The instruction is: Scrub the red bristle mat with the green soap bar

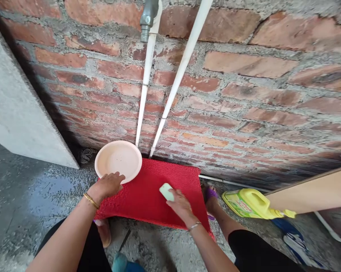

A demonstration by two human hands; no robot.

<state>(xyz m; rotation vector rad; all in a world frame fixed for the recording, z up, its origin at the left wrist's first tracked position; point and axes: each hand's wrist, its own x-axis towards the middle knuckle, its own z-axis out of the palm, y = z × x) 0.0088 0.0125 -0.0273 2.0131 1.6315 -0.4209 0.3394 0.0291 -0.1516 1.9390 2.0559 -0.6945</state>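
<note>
A pale pink plastic basin (118, 156) stands at the left end of a red textured mat (149, 200) and looks almost bare inside. My left hand (109, 185) grips its near rim, fingers reaching over the edge. Over the right half of the mat, my right hand (181, 204) is closed around a pale green rounded block (166, 192), which looks like a bar of soap. The block is at the mat's surface; its underside is hidden.
Behind the mat rises a brick wall (201, 124) with two white pipes (173, 90) and a tap (148, 20). A yellow detergent jug (250, 204) lies right, near slippers (296, 243). A grey slab (25, 98) leans left; the floor (48, 196) there is wet.
</note>
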